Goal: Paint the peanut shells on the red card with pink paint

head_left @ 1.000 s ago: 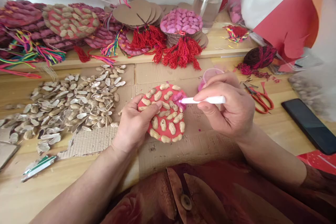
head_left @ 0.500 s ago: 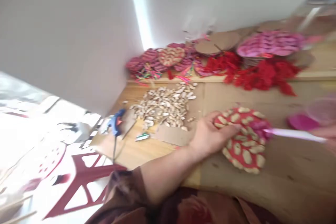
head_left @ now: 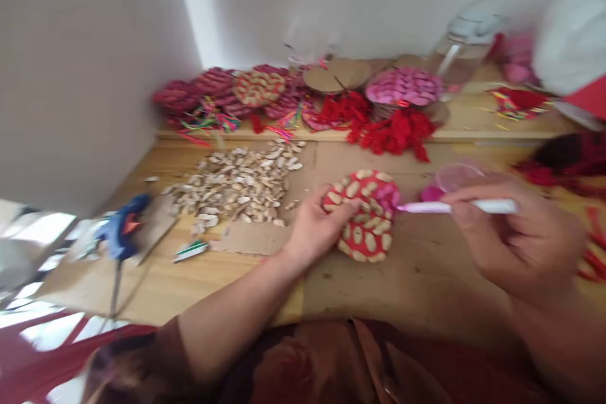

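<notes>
Gripping a peanut-covered red disc (head_left: pixel 367 225) in the left hand (head_left: pixel 315 227), liable to skew if loosened; possibly risking a spill from the pink cup (head_left: pixel 452 180) just beyond the right hand (head_left: pixel 521 233) if knocked; pinching a white pen (head_left: pixel 426 207) in that hand, liable to smear if jogged.

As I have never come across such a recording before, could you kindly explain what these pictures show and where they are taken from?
There is no machine here, only a person's two bare hands. One camera, worn on the person's head, looks forward and down.

The left hand holds a peanut-studded disc, red and partly pink. The right hand holds a pen-like tool, its tip at the disc's pink edge; blur hides whether they touch.

On the table lie a heap of shells, what looks like a blue glue gun and, near the right hand, a clear cup. Red tassels hang at the back.
</notes>
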